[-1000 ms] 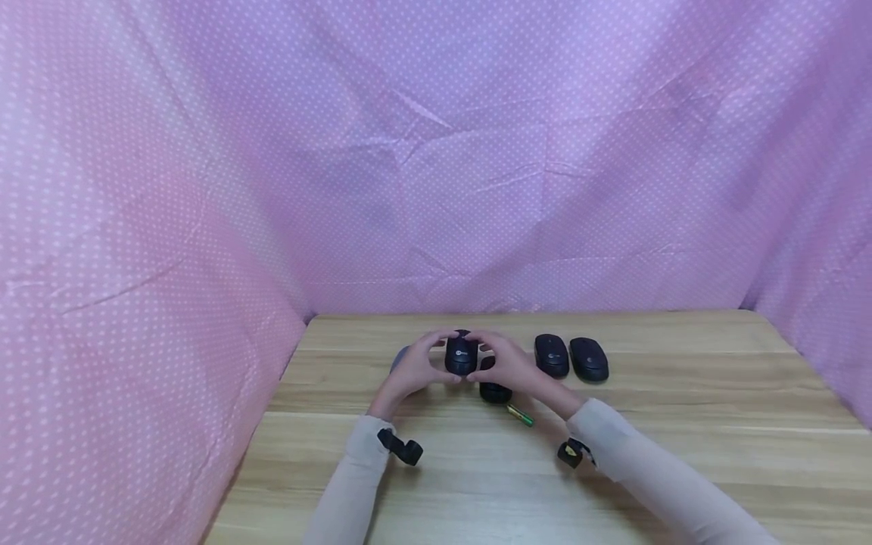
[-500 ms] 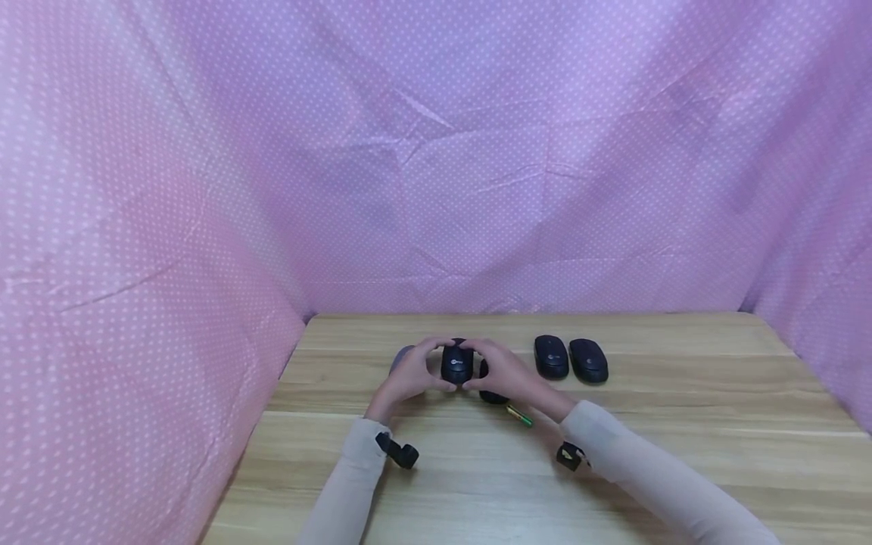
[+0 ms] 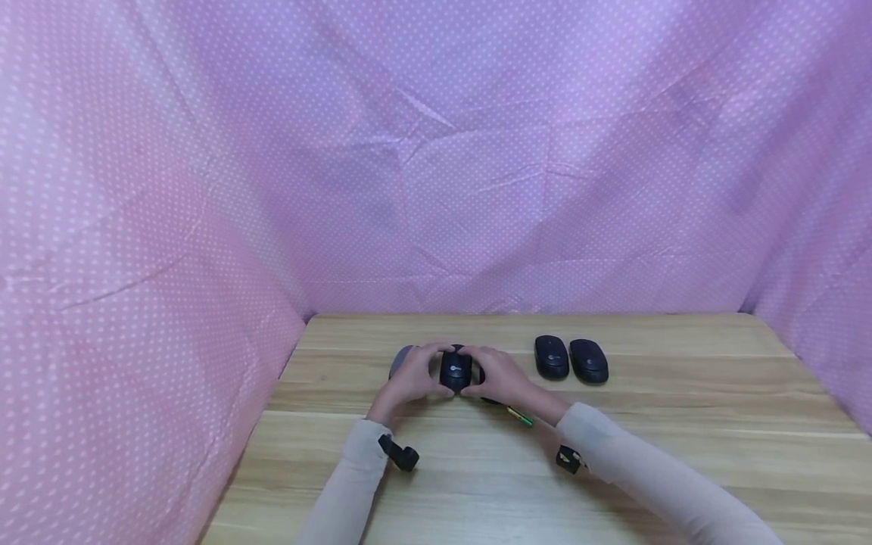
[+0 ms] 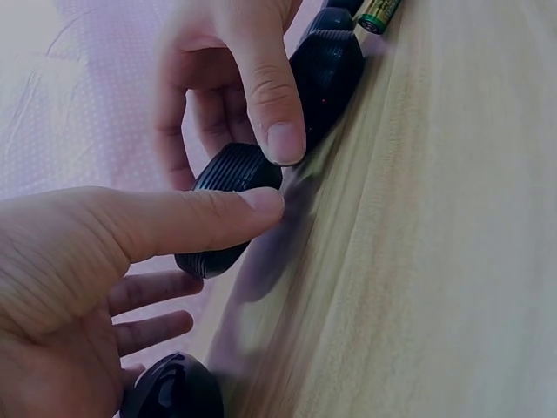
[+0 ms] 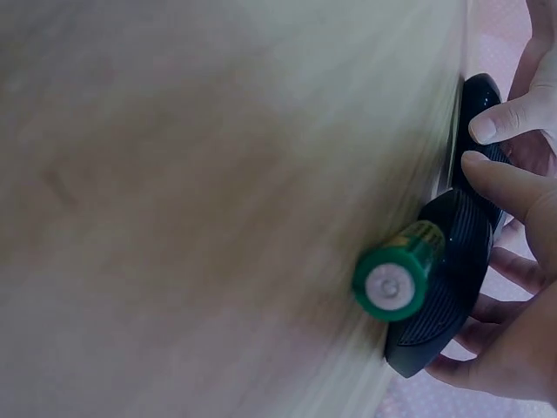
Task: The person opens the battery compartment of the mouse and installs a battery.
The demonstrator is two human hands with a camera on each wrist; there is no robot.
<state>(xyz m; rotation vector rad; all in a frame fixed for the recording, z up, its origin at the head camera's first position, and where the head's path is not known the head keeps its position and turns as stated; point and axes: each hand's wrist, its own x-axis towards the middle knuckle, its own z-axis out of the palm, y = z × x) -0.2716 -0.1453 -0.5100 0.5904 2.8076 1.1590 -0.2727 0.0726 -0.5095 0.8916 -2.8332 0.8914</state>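
Observation:
Both hands pinch the same black computer mouse (image 3: 456,369) from its two sides, thumbs at the near end and fingers at the far end. My left hand (image 3: 414,375) is on its left, and my right hand (image 3: 502,376) on its right. In the left wrist view the ribbed side of this mouse (image 4: 237,168) shows between the two thumbs, with a shadow on the wood below. A second black mouse (image 5: 444,283) lies under the right hand, mostly hidden from the head view. Close to it is a green and gold battery (image 3: 520,416).
Two more black mice, one (image 3: 551,357) beside the other (image 3: 589,361), lie to the right on the wooden table (image 3: 477,484). A greyish mouse (image 3: 400,358) sits partly behind the left hand. Pink dotted cloth (image 3: 436,189) hangs behind the table and along its sides.
Both hands have brought the held mouse nearer to the person and slightly left. The right hand now covers more of the mouse beneath it. The other mice and the battery stay put.

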